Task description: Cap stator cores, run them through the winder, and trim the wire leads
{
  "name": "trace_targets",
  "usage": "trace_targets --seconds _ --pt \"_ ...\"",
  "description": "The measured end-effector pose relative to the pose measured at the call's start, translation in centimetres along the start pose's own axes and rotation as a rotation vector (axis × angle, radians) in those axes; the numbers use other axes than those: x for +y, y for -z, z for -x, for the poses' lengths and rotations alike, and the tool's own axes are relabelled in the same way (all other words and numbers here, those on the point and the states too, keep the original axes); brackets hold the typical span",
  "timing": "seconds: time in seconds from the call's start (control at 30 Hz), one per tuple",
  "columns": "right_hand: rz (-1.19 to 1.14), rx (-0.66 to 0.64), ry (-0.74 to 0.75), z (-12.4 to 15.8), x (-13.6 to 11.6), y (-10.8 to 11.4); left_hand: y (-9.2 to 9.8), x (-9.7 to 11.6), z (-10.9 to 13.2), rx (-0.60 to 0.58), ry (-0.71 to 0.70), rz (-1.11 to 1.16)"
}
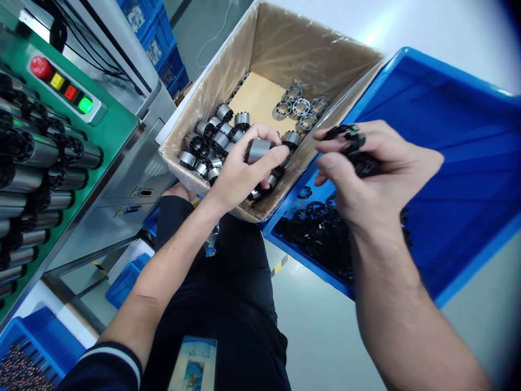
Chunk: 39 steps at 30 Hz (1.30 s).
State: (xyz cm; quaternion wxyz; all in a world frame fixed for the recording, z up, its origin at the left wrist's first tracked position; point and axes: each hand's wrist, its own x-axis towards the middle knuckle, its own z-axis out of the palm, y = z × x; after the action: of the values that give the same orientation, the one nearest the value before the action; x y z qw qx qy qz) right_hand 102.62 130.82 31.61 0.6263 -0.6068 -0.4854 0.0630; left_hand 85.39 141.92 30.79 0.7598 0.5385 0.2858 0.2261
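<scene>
My left hand point(238, 176) is closed around a short silver metal cylinder point(259, 150), a motor core by its look, over the near side of a plastic-lined cardboard box point(313, 41). In my right hand point(378, 184) are several black toothed plastic rings point(365, 163), pinched and cupped by the fingers above the blue tray point(451, 130). Below my left hand, several silver cores with black ends point(220, 141) lie piled in the box. More black rings point(313, 233) fill the near part of the tray, partly hidden by my right forearm.
Bare metal rings point(301, 107) lie on a cardboard sheet point(260, 103) in the box. To the left, a green machine bed point(118, 122) holds rows of cores point(40, 149) beside a button panel point(65, 87). Blue bins point(152, 38) are stacked behind; another bin point(49, 331) stands lower left.
</scene>
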Motion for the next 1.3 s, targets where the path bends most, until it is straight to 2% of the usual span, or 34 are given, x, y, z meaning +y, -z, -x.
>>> trace_targets --seconds 0.07,0.13,0.23,0.3,0.4,0.53,0.6,0.67,0.77,0.87,0.97,1.07,1.13,1.2,1.3 --pt "-0.065 0.077 -0.070 -0.3 0.2 0.1 1.7 0.7 0.1 0.049 -0.085 -0.392" --pt "-0.159 0.130 -0.141 -0.5 0.4 -0.1 3.4 1.7 0.2 0.036 -0.148 -0.800" --pt "-0.299 0.202 -0.167 -0.9 1.1 -0.7 4.9 3.5 -0.6 0.013 -0.185 -1.161" --pt "-0.387 0.237 -0.127 -1.1 2.0 -0.9 4.8 4.4 -2.5 0.012 -0.218 -1.205" --pt "-0.420 0.210 -0.120 -1.2 3.6 -0.6 3.4 4.1 -7.9 -0.070 -0.279 -1.137" --pt "-0.385 0.199 -0.127 -1.1 5.1 0.8 1.0 0.2 -17.1 -0.170 -0.204 -1.187" --pt "-0.384 0.187 -0.151 -1.0 5.5 1.4 0.4 -2.3 -20.5 -0.225 -0.118 -1.249" --pt "-0.397 0.172 -0.174 -1.0 5.8 1.7 0.2 -4.4 -22.5 -0.243 -0.079 -1.281" --pt "-0.464 0.169 -0.175 -1.0 5.8 1.4 0.8 -6.0 -23.5 -0.246 -0.098 -1.218" --pt "-0.464 0.117 -0.242 -0.9 4.9 0.7 1.7 -5.5 -22.8 -0.214 -0.077 -1.003" --pt "-0.450 0.029 -0.305 -0.7 3.5 0.2 2.2 -3.0 -20.3 -0.090 0.034 -0.556" --pt "-0.508 -0.091 -0.323 -0.5 2.1 0.2 1.9 0.5 -15.7 -0.008 0.136 -0.019" --pt "-0.553 -0.154 -0.359 -0.5 0.9 0.2 1.2 2.4 -12.1 0.003 0.166 0.243" --pt "-0.576 -0.184 -0.449 -0.5 -0.5 0.3 0.3 3.4 -8.6 0.047 0.185 0.389" --pt "-0.585 -0.212 -0.568 -0.4 -2.0 0.2 -1.0 3.0 -4.3 0.064 0.172 0.410"
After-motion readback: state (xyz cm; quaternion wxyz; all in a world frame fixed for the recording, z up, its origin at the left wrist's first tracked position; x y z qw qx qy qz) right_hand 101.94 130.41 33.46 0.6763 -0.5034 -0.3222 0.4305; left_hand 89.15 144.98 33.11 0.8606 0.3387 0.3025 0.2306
